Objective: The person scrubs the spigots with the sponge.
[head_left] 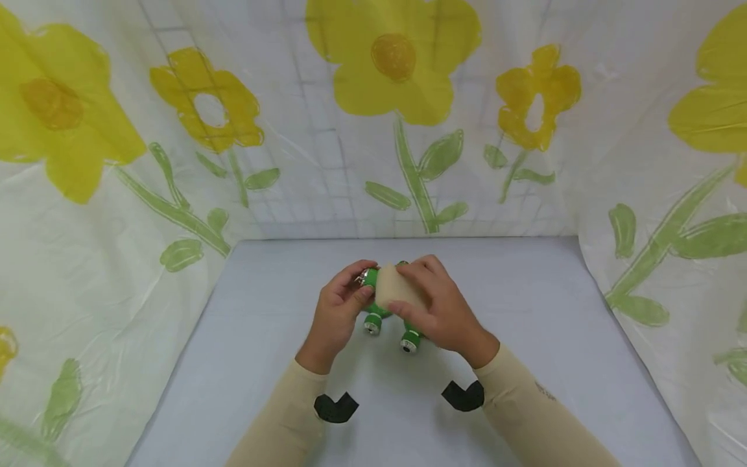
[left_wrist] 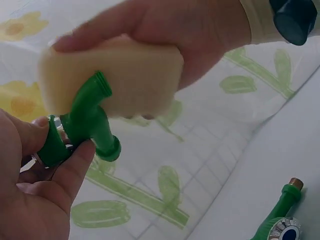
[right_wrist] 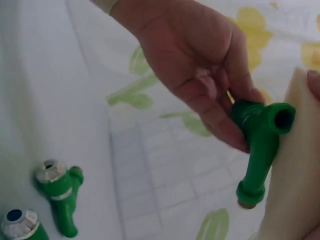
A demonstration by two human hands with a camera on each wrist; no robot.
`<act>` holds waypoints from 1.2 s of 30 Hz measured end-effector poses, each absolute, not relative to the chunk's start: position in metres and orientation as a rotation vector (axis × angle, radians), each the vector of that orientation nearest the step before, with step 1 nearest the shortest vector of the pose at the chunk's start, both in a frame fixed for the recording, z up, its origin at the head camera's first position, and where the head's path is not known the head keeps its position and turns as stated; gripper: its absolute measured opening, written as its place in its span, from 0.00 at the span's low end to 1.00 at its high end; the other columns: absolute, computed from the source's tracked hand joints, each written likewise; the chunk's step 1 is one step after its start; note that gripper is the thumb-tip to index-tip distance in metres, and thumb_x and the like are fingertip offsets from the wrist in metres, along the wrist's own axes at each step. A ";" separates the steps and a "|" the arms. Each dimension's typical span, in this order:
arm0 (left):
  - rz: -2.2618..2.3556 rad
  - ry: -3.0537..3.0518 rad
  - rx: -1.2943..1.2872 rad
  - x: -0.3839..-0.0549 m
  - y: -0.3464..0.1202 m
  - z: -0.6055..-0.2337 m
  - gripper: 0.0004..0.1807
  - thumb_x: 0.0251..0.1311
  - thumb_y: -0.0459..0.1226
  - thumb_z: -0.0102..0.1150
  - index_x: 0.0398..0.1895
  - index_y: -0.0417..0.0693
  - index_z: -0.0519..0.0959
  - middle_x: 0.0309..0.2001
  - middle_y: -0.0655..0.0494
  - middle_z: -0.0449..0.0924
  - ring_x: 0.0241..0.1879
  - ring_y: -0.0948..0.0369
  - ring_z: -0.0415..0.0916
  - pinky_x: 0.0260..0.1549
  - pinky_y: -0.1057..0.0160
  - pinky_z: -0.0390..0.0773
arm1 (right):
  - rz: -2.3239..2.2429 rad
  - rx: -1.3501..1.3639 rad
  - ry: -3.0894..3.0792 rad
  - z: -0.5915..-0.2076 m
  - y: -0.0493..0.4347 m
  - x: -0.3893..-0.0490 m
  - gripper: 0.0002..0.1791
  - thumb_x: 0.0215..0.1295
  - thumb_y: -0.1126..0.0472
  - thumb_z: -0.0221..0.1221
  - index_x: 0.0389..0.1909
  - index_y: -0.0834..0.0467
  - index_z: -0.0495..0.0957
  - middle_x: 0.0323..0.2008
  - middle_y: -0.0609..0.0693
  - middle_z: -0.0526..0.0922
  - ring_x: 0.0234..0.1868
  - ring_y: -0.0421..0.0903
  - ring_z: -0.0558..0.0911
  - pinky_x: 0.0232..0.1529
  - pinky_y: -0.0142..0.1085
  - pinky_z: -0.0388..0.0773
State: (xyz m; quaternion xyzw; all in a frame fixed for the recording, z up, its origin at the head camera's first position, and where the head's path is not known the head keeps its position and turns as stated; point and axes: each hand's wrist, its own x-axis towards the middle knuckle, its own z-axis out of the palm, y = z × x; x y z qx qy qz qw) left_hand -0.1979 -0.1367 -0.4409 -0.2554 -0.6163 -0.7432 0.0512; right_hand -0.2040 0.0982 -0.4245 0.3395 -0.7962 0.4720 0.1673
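Observation:
My left hand (head_left: 335, 314) pinches a green water tap (left_wrist: 86, 114) by its handle end, thumb on one side and fingers on the other. In the right wrist view the tap's threaded stub and open mouth (right_wrist: 286, 119) stick out from the left fingers. My right hand (head_left: 448, 316) grips a thick beige sponge (head_left: 398, 288), thumb and fingers along its sides. The sponge's broad face lies right against the tap body and is blurred in the left wrist view. From the head view, the sponge hides most of the held tap.
Below the hands, two more green taps with silver-rimmed handles lie on the pale table (head_left: 262, 389): one tap (head_left: 373, 322) toward the left, another tap (head_left: 410, 340) toward the right. A flower-printed curtain (head_left: 327, 175) surrounds the table's back and sides.

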 end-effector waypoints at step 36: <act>-2.399 -1.713 -0.763 -0.195 -0.133 -0.445 0.20 0.76 0.28 0.65 0.64 0.29 0.72 0.58 0.41 0.79 0.56 0.53 0.84 0.58 0.47 0.83 | 1.504 0.676 -2.086 -0.444 0.097 -0.216 0.30 0.78 0.64 0.62 0.77 0.65 0.72 0.56 0.62 0.73 0.51 0.55 0.74 0.44 0.51 0.77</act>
